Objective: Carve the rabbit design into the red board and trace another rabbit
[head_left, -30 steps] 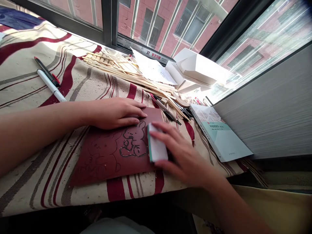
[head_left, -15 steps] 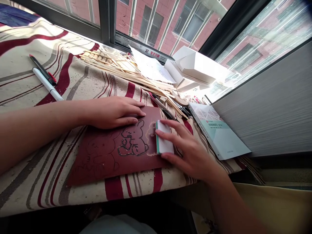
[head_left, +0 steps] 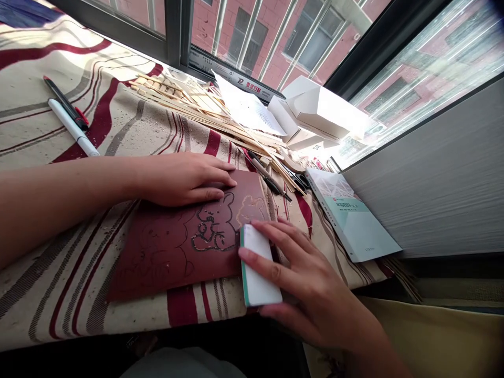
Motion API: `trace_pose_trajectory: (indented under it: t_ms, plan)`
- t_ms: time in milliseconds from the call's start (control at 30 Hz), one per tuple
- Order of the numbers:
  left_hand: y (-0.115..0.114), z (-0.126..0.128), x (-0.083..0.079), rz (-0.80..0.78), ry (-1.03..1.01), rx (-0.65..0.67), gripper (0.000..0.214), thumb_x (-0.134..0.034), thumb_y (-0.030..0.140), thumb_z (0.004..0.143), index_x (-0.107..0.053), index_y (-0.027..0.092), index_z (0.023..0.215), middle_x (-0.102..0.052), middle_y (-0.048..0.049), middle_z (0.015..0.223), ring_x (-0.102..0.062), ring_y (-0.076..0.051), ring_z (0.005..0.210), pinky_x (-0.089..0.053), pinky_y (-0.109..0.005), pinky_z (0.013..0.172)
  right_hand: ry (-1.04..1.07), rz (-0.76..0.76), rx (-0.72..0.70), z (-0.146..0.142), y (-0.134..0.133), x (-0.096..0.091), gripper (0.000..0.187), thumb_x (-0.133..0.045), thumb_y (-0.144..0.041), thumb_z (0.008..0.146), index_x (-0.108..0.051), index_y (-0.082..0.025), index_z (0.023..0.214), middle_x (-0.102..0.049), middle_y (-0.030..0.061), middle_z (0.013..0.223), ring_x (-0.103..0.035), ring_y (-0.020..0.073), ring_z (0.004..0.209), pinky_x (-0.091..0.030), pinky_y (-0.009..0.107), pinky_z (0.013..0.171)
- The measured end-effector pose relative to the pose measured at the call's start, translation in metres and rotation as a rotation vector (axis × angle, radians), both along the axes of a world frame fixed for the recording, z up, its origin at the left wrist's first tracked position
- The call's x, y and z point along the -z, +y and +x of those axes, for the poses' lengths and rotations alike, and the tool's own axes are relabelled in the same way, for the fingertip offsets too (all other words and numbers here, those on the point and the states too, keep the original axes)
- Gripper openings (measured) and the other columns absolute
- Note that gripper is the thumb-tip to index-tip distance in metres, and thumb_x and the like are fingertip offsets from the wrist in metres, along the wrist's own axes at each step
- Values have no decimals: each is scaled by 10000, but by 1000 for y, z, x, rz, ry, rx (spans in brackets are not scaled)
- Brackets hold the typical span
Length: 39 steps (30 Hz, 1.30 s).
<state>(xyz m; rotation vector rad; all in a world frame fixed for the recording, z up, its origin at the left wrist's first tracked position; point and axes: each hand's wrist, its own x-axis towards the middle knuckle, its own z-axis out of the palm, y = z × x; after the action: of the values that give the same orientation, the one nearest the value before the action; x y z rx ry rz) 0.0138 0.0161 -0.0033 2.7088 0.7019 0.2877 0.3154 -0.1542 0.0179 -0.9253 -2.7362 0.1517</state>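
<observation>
- Your left hand (head_left: 185, 181) lies open on the dark red sheet (head_left: 212, 268), which shows a scored animal outline.
- Your right hand (head_left: 311, 283) clasps a white block (head_left: 258, 265) at the sheet's right edge.
- A white box (head_left: 325, 113) sits beyond the sheet.

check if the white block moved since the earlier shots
Yes. The white block with a green edge has shifted toward the person, judged against the dark red sheet, and now lies across the sheet's near edge under the right hand.
</observation>
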Motion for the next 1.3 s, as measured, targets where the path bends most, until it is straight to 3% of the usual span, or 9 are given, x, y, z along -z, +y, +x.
trace_pose_trajectory:
  t_ms: [233, 400, 533, 700, 833, 967, 1133, 1233, 1300]
  plan:
    - [1, 1, 4, -33, -44, 43, 481, -486, 463, 1127, -757, 277, 1478, -564, -95, 1741, -593, -307, 1542, -431, -439, 1312, -74, 44, -14, -2, -6, -7, 643, -553, -611, 1119, -609, -231, 1634, -574, 252, 1684, -556, 416, 1568, -559, 677, 1211]
    - [2, 2, 5, -46, -78, 50, 465, -504, 489, 1128, -779, 295, 1450, -565, -76, 1742, -597, -285, 1540, -431, -413, 1312, -100, 124, 88, -1, -5, -11, 615, -569, -551, 1120, -643, -182, 1605, -616, 286, 1627, -609, 464, 1500, -568, 718, 1178]
    - [3, 2, 2, -61, -79, 35, 462, -487, 469, 1123, -807, 312, 1416, -589, -42, 1725, -611, -286, 1526, -429, -422, 1317, -129, 19, -39, -1, -10, -13, 691, -522, -676, 1109, -610, -249, 1644, -599, 244, 1666, -551, 390, 1586, -523, 624, 1271]
    - [3, 3, -2, -65, -73, 11, 457, -495, 470, 1108, -821, 352, 1405, -583, -2, 1731, -623, -317, 1513, -434, -467, 1324, -95, 82, 71, 2, -13, -12, 626, -529, -563, 1132, -641, -186, 1619, -613, 284, 1634, -598, 461, 1530, -546, 713, 1210]
    - [6, 2, -1, -56, -47, 4, 479, -471, 542, 1119, -809, 393, 1423, -583, 20, 1729, -624, -317, 1513, -448, -475, 1316, -96, -4, -17, 1, -15, -15, 573, -481, -546, 1161, -622, -266, 1640, -642, 221, 1639, -596, 355, 1566, -498, 608, 1298]
    - [8, 2, 2, -40, -72, 9, 517, -452, 646, 1122, -809, 419, 1420, -606, 26, 1709, -634, -330, 1499, -447, -492, 1318, -80, 56, 56, -5, -12, -17, 604, -556, -577, 1125, -697, -185, 1562, -669, 285, 1584, -660, 456, 1481, -562, 709, 1193]
    - [9, 0, 2, -49, -60, 7, 522, -448, 664, 1118, -822, 429, 1397, -617, 34, 1698, -650, -333, 1479, -462, -493, 1310, -84, -38, -34, 1, -30, -17, 462, -617, -350, 1136, -672, -340, 1595, -653, 128, 1659, -579, 292, 1585, -518, 519, 1299]
    - [10, -2, 3, -50, -44, 25, 532, -413, 651, 1134, -803, 436, 1426, -599, 33, 1714, -635, -317, 1500, -472, -477, 1304, 27, -185, 47, 16, -45, -12, 601, -726, -504, 1064, -606, -426, 1648, -772, 19, 1508, -691, 240, 1467, -592, 363, 1236]
    - [11, -3, 4, -45, -57, 43, 582, -372, 688, 1135, -804, 430, 1426, -602, 22, 1711, -634, -309, 1500, -479, -470, 1297, 159, -208, 212, 26, -52, -6, 767, -763, -656, 989, -555, -413, 1687, -841, 13, 1339, -769, 250, 1347, -646, 328, 1164]
